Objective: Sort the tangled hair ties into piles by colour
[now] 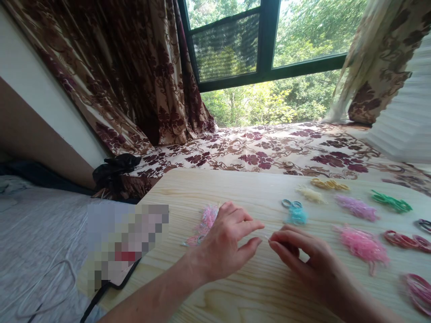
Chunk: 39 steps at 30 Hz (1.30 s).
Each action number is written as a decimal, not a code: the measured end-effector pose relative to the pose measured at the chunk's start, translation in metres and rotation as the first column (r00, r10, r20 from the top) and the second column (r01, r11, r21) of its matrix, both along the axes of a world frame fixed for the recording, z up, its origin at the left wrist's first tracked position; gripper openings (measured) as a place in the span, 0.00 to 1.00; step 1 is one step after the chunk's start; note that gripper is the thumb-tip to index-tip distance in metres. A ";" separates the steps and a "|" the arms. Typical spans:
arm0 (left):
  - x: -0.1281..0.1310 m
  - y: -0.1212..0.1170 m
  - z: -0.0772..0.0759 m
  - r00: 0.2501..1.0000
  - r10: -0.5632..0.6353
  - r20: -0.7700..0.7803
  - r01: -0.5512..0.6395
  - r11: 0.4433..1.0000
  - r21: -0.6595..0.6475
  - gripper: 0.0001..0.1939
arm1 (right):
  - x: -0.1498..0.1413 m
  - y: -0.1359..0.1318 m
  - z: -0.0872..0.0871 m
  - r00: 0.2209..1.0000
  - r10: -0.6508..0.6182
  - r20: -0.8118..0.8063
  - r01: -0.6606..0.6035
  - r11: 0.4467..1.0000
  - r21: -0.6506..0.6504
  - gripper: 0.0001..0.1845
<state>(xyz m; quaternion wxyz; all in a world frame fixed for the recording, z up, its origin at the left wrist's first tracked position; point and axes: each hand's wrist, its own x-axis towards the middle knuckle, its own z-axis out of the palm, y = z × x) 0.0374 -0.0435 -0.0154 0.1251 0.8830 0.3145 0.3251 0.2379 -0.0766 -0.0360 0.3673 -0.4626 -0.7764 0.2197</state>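
Note:
My left hand (232,237) is held over the middle of the wooden table, thumb and forefinger apart with nothing between them. Facing it, my right hand (303,251) pinches thumb and forefinger together; a tiny pale bit shows at the fingertips, too small to name. Behind my left hand lies a mixed pile of pink, lilac and blue small elastic bands (209,216), partly hidden by the hand. Beyond my right hand are a turquoise pile of small bands (296,216) and two blue-grey hair ties (291,203). A pink pile (363,244) sits to its right.
On the table (188,188), the right side holds a lilac pile (357,207), cream bands (311,194), yellow hair ties (329,184), green ones (392,202), red ones (407,241) and magenta ones (419,291). A blurred-out flat device (124,264) with a black cable lies left.

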 end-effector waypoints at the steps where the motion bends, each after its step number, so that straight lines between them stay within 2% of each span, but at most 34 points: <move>1: 0.000 0.000 0.000 1.000 -0.002 0.005 0.002 1.000 -0.002 0.09 | 0.000 0.000 0.000 1.000 0.004 -0.001 -0.004 1.000 -0.001 0.11; 4: 0.002 0.000 -0.001 1.000 -0.006 0.027 0.006 1.000 -0.011 0.06 | -0.001 0.000 0.000 1.000 0.006 0.002 -0.006 1.000 -0.008 0.12; 9: 0.002 0.000 0.000 0.999 -0.016 0.047 0.018 0.998 -0.056 0.06 | 0.003 0.002 0.002 0.999 -0.027 0.024 0.028 0.999 -0.023 0.13; 15: 0.003 0.002 0.001 0.998 0.006 0.059 -0.001 0.996 -0.092 0.07 | 0.004 0.002 0.005 0.996 -0.091 -0.018 0.092 0.994 0.063 0.11; 22: 0.004 0.001 0.000 0.996 0.039 0.075 -0.033 0.996 -0.084 0.07 | -0.001 -0.001 0.003 1.000 -0.008 -0.002 0.008 0.991 0.135 0.05; 29: 0.004 -0.001 0.000 0.997 0.027 0.067 -0.020 0.994 -0.108 0.06 | -0.002 -0.003 0.003 1.000 -0.026 -0.001 0.026 0.965 0.261 0.05; 31: 0.004 -0.001 0.001 0.997 0.027 0.068 -0.018 0.992 -0.125 0.06 | -0.002 -0.003 0.005 1.000 -0.013 0.019 0.008 0.967 0.254 0.04; 39: 0.007 -0.003 0.005 0.994 -0.011 0.110 0.036 0.971 -0.235 0.07 | -0.001 -0.001 0.008 0.999 -0.037 0.007 0.035 0.988 0.148 0.10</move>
